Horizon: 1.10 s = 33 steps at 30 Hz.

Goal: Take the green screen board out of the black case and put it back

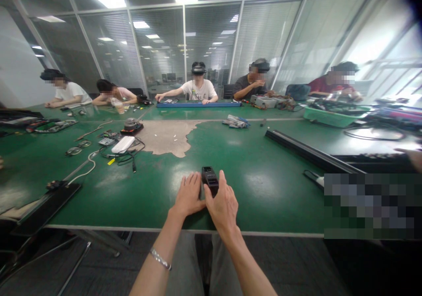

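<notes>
A small black oblong device with several openings in its upper face stands on the green table in front of me. My right hand is closed on its near end, with the thumb on the left side and the index finger along the right. Just left of it, my left hand lies palm down on the table, fingers stretched forward and holding nothing. Its fingertips are close beside the device; I cannot tell whether they touch it. The near lower part of the device is hidden behind my right hand.
The green table has a bare brown patch. Left lie a white oblong device with cables, glasses and a black panel. Right are a long black bar and a green basket. Several people sit opposite.
</notes>
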Motion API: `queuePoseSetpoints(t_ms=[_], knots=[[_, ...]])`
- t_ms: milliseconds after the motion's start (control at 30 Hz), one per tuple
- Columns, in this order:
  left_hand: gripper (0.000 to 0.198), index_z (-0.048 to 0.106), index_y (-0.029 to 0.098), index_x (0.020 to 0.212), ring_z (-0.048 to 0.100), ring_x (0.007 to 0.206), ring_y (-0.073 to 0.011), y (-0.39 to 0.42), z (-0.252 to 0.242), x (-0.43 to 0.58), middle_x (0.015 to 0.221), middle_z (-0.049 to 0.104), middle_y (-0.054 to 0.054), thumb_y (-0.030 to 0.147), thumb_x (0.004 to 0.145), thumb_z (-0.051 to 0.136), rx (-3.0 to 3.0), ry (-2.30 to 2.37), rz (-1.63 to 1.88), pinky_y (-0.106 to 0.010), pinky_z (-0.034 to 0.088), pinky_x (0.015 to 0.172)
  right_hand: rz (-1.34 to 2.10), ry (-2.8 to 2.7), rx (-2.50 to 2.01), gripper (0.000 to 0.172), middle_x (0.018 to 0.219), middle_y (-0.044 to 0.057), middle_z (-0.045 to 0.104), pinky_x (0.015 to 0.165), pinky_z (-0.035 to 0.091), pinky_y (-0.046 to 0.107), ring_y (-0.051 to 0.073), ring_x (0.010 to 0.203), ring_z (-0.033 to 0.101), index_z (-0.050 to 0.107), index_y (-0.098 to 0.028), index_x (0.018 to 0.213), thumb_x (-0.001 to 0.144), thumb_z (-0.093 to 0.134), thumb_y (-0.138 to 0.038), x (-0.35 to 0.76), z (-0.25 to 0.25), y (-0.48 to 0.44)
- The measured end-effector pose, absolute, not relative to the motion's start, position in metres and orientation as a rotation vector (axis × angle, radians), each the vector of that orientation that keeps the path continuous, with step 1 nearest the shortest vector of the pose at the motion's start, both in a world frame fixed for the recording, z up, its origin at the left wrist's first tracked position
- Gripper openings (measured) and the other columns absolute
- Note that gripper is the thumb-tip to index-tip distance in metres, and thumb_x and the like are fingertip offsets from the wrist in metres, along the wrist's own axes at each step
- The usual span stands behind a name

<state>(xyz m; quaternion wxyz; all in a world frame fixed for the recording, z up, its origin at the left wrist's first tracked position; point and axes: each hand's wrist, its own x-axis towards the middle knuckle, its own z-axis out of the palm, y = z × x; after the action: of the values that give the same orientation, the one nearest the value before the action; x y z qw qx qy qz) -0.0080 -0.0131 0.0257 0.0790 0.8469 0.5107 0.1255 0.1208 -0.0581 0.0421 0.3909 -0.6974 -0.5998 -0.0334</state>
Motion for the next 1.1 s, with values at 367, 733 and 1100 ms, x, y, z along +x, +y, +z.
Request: queuePoseSetpoints(t_ms=[367, 733, 1100], knots=[[0.098, 0.027, 0.012, 0.15, 0.021, 0.146, -0.0317, -0.012, 0.025, -0.007, 0.156, 0.03, -0.016, 0.08, 0.081, 0.041, 2.553, 1.518, 0.446, -0.053, 0.013, 0.119, -0.11, -1.347, -1.678, 0.071, 0.135, 0.02, 0.056, 0.093, 0.048, 0.044, 0.03, 0.11, 0.059, 0.031, -0.011, 0.148, 0.09, 0.051, -0.047, 0.158, 0.054, -0.049], [0.097, 0.03, 0.014, 0.15, 0.023, 0.145, -0.033, -0.013, 0.024, -0.008, 0.156, 0.031, -0.016, 0.083, 0.082, 0.037, 2.573, 1.528, 0.439, -0.055, 0.015, 0.118, -0.071, -1.404, -1.8, 0.07, 0.133, 0.023, 0.056, 0.093, 0.047, 0.045, 0.032, 0.113, 0.058, 0.031, -0.005, 0.147, 0.091, 0.046, -0.045, 0.175, 0.014, -0.052], [0.1, 0.029, 0.014, 0.15, 0.022, 0.145, -0.0344, -0.012, 0.024, -0.008, 0.155, 0.032, -0.016, 0.084, 0.08, 0.038, 2.582, 1.527, 0.456, -0.055, 0.016, 0.118, -0.147, -1.44, -1.787, 0.078, 0.139, 0.025, 0.049, 0.103, 0.039, 0.049, 0.035, 0.126, 0.046, 0.027, -0.003, 0.148, 0.086, 0.053, -0.044, 0.176, 0.01, -0.05]])
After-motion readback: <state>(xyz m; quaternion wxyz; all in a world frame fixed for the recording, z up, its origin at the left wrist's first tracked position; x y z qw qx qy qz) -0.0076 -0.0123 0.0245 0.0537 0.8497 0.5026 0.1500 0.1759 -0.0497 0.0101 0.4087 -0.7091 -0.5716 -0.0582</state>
